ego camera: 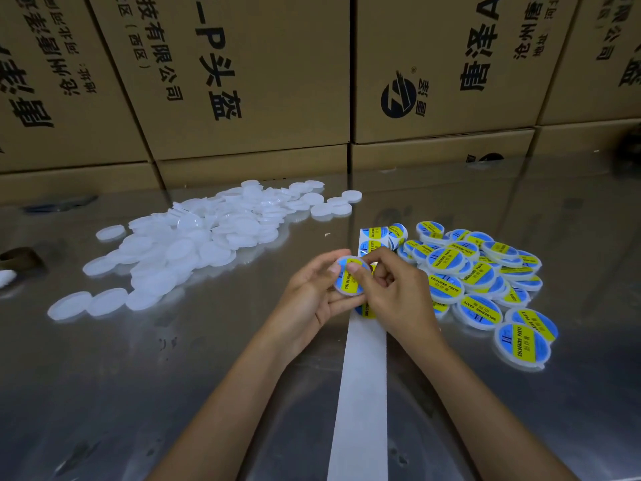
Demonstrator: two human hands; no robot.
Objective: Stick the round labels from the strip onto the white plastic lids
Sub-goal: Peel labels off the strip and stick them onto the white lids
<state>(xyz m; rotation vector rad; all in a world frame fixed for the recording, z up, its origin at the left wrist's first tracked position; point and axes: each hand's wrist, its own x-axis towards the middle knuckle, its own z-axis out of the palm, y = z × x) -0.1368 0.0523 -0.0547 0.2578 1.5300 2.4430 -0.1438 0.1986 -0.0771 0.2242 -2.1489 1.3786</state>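
Item: white plastic lid (349, 276), round, carrying a blue-and-yellow label printed "SOLDERING PASTE". Location: held above the strip (360, 394), at the strip's far end.

Hands: left hand (314, 300) cradles the lid from the left, fingers curled round its lower rim and thumb on its upper edge. Right hand (395, 289) meets it from the right, thumb pressed on the label face, remaining fingers curled beside the lid's right edge.

Strip: pale backing paper, running from the near edge of the worktop (145, 369) up under the hands. Beyond the hands it carries round labels (374, 239) not yet peeled off.

Unlabelled lids (194, 244): loose heap, plain white, left of the strip and farther back; a few outliers lie nearer at the heap's left end.

Labelled lids (482, 276): overlapping pile, just right of the strip, faces mostly up.

Cardboard cartons (242, 81): stacked wall, printed with black characters, beyond the strip's far end, against the back of the worktop.

Worktop: reflective metal.
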